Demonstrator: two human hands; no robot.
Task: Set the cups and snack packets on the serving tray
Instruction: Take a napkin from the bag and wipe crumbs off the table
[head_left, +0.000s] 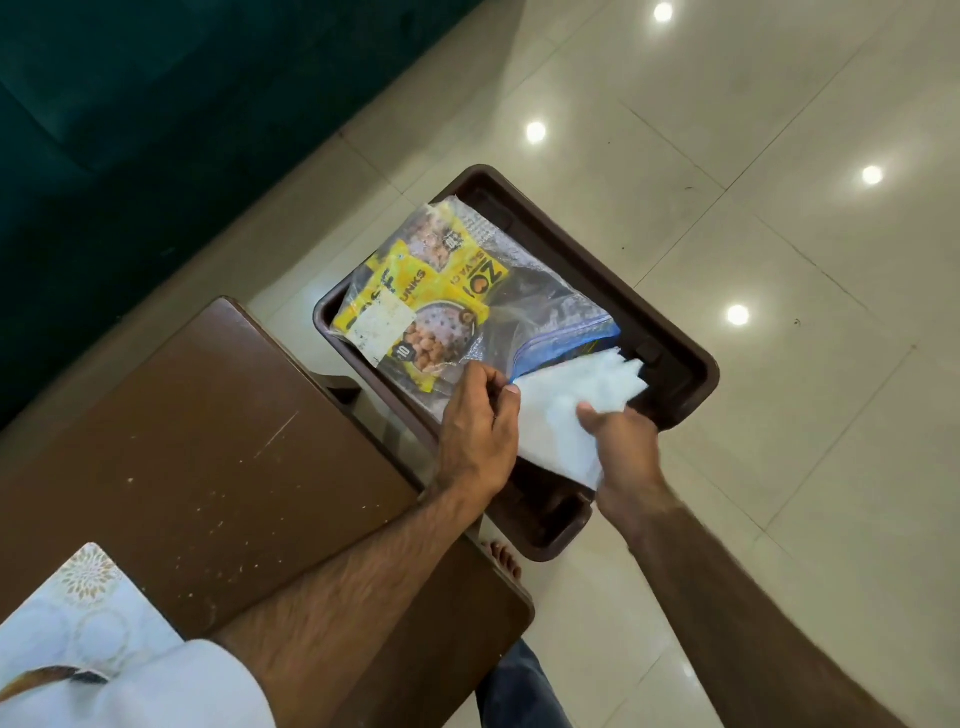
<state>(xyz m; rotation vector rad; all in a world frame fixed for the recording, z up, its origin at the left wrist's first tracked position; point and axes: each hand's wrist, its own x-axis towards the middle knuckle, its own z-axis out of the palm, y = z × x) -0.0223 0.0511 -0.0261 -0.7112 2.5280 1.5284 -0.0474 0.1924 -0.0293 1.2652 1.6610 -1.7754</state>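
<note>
Over glossy floor tiles (779, 218), both hands grasp white paper (561, 410) above tray (696, 384).

Serving tray (691, 358): dark brown moulded plastic, semi-matt. Snack packets (415, 291) are printed glossy film, sealed in a clear crinkled zip bag (545, 312). Floor tiles (779, 156) are polished, mirror-glossy; table top (208, 441) brown, scuffed.

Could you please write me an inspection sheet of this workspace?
Surface: brown wooden table, scuffed and speckled.
Job's things: dark brown plastic serving tray holds yellow snack packets inside a clear zip bag; no cups seen.
Clutter: white patterned cloth on the table corner.
Grippers: left hand pinches the bag's edge; right hand holds white crumpled plastic.
Cables: nothing seen.
Surroundings: glossy beige tiled floor, dark green sofa.
</note>
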